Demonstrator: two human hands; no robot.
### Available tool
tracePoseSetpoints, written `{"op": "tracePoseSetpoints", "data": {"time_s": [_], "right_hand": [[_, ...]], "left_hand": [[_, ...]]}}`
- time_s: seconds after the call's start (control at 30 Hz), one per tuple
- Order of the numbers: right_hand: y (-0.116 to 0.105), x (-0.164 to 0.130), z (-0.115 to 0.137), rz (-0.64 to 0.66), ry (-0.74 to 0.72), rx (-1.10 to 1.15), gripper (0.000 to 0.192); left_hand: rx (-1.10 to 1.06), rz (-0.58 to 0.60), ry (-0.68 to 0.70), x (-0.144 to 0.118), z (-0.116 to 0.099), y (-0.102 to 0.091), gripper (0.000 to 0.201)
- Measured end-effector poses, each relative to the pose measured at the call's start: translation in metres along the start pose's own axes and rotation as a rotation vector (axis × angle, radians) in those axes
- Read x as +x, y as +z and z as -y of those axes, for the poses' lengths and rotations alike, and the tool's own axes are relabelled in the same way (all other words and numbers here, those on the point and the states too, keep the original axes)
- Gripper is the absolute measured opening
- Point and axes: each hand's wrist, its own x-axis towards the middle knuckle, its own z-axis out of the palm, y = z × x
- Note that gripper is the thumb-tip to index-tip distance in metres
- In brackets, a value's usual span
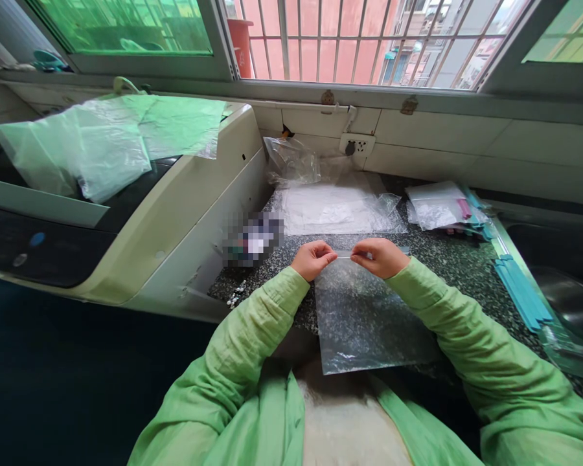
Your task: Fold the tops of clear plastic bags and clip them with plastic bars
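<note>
A clear plastic bag [364, 317] hangs flat in front of me, its lower part reaching past the counter's front edge. My left hand [313, 259] pinches the top edge near its left corner. Close beside it, my right hand [379, 257] pinches the same edge farther right, with a short strip of the edge showing between the two. Just beyond my hands lies a spread pile of clear plastic bags [330, 210] on the speckled dark counter [296, 249].
To the left stands a washing machine [194, 188] with plastic sheets [111, 142] on its lid. Small packed bags [437, 200] and blue-green strips [522, 294] lie right, beside a sink [563, 285]. A wall socket [357, 144] sits behind. A blurred item [255, 239] rests left of my hands.
</note>
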Motion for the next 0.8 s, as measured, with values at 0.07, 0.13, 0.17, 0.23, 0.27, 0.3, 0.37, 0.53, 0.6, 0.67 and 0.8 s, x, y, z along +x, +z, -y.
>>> {"op": "tracePoseSetpoints", "data": {"time_s": [0.07, 0.13, 0.17, 0.23, 0.27, 0.3, 0.37, 0.53, 0.6, 0.67, 0.8], "right_hand": [[-0.002, 0.000, 0.000, 0.015, 0.016, 0.011, 0.019], [-0.007, -0.001, -0.003, 0.045, 0.036, 0.021, 0.019], [-0.010, -0.001, -0.005, 0.062, 0.048, 0.024, 0.019], [-0.016, -0.003, -0.010, 0.093, 0.061, 0.033, 0.019], [-0.018, -0.004, -0.013, 0.102, 0.059, 0.041, 0.019], [-0.020, -0.005, -0.015, 0.106, 0.054, 0.046, 0.020], [-0.021, -0.005, -0.018, 0.098, 0.050, 0.032, 0.020], [-0.017, -0.003, -0.019, 0.065, 0.051, -0.041, 0.019], [-0.017, -0.003, -0.020, 0.058, 0.038, -0.040, 0.020], [-0.019, -0.003, -0.021, 0.058, 0.033, -0.031, 0.020], [-0.025, -0.005, -0.023, 0.056, 0.044, -0.024, 0.020]], "left_hand": [[0.000, 0.002, -0.006, 0.000, 0.000, 0.000, 0.024], [-0.004, 0.003, -0.011, 0.000, -0.001, -0.001, 0.026], [-0.011, 0.005, -0.014, 0.000, -0.001, -0.001, 0.027], [-0.030, 0.011, -0.017, -0.001, -0.001, -0.001, 0.028], [-0.042, 0.015, -0.017, -0.001, -0.002, -0.001, 0.029], [-0.052, 0.020, -0.017, -0.001, -0.001, -0.001, 0.029], [-0.066, 0.025, -0.019, -0.001, -0.001, -0.001, 0.030], [-0.048, 0.008, -0.039, -0.001, -0.002, -0.001, 0.031], [-0.031, 0.005, -0.050, -0.001, -0.003, -0.002, 0.031], [-0.019, 0.006, -0.055, 0.000, -0.003, -0.003, 0.031], [-0.046, -0.020, -0.047, 0.001, -0.003, -0.007, 0.032]]}}
